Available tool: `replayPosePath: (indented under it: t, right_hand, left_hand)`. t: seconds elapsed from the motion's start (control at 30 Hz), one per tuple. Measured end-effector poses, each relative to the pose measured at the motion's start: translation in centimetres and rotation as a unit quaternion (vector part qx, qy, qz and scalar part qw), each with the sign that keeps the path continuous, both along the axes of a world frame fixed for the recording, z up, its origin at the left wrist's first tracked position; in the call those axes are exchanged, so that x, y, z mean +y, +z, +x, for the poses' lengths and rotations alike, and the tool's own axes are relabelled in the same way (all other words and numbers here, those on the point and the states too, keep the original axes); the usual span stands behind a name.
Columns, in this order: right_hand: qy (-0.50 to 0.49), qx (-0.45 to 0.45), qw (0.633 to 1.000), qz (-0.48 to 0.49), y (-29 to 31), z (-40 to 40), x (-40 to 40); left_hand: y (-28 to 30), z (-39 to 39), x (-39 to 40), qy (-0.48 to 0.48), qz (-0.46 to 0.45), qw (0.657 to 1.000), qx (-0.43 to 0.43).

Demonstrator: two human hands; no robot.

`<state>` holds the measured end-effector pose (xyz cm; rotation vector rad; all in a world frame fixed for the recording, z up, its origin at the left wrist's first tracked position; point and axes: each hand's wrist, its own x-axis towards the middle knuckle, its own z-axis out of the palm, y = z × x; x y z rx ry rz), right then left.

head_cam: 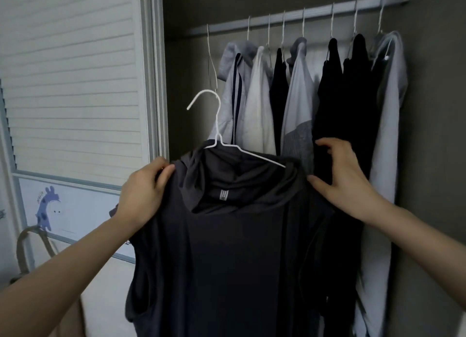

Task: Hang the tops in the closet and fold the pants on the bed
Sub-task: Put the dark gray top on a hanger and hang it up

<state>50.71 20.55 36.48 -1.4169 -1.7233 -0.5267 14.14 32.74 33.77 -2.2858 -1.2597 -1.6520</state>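
Status: dark top on white hanger, not on the rod yet; hook free in the air, well below it. Left hand pinches the top's shoulder at 9 o'clock. Right hand is spread, fingertips touching the other shoulder at 3; can't tell if it grips. Seven garments hang on the rod already, plus an empty hanger at 11. Left to do, imo: hook this one. Pants, bed not in view; can't judge folding.
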Motion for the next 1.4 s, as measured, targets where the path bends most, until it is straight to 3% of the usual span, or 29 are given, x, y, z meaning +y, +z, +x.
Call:
replayPosePath:
  t: [0.1, 0.23, 0.33, 0.4, 0.47, 0.57, 0.67, 0.77, 0.9, 1.13, 1.27, 1.4]
  right_hand:
    - [-0.067, 0.023, 0.986, -0.149, -0.1, 0.2, 0.7]
    - [-0.023, -0.063, 0.987, -0.145, -0.4, -1.6, 1.0]
    - [0.066, -0.049, 0.978, -0.194, -0.2, -3.6, 1.0]
    - [0.128, -0.002, 0.960, -0.250, 0.6, -5.4, 1.0]
    - [0.186, 0.116, 0.937, -0.271, 1.7, -6.7, 0.8]
    - [0.266, 0.345, 0.841, -0.320, 4.6, -7.2, 0.6]
    - [0.340, 0.380, 0.785, -0.351, 8.3, -6.4, -0.2]
    - [0.371, 0.386, 0.776, -0.333, 11.2, -6.1, -0.9]
    - [0.327, 0.482, 0.779, -0.230, 12.6, -6.5, -1.2]
    - [0.315, 0.593, 0.730, -0.125, 13.9, -6.1, -4.5]
    - [0.334, 0.607, 0.713, -0.109, 15.0, -9.3, -3.9]
    - [0.328, 0.609, 0.715, -0.104, 15.9, -14.4, -0.7]
  left_hand:
    - [0.2, -0.4, 0.0, 0.014, 0.003, 1.000, -0.015]
    - [0.2, -1.2, -0.1, -0.004, -0.011, 1.000, -0.022]
    - [0.0, -1.1, -0.7, -0.036, 0.005, 0.999, 0.014]
    - [0.4, -0.8, -1.1, -0.053, 0.025, 0.997, 0.043]
    - [1.3, -0.9, -0.8, -0.056, 0.030, 0.997, 0.048]
    - [3.0, -1.5, -0.2, -0.040, 0.034, 0.998, 0.030]
    - [4.7, -2.2, 0.6, -0.039, 0.021, 0.999, 0.008]
    - [6.1, -3.0, 1.6, -0.052, -0.004, 0.998, -0.027]
    - [7.3, -3.2, 3.0, -0.050, -0.022, 0.997, -0.050]
    - [7.3, -1.8, 4.5, -0.047, -0.087, 0.991, -0.092]
    - [7.0, 1.3, 3.6, -0.120, -0.128, 0.983, -0.058]
    - [8.0, 4.1, 1.4, -0.229, -0.122, 0.962, -0.087]
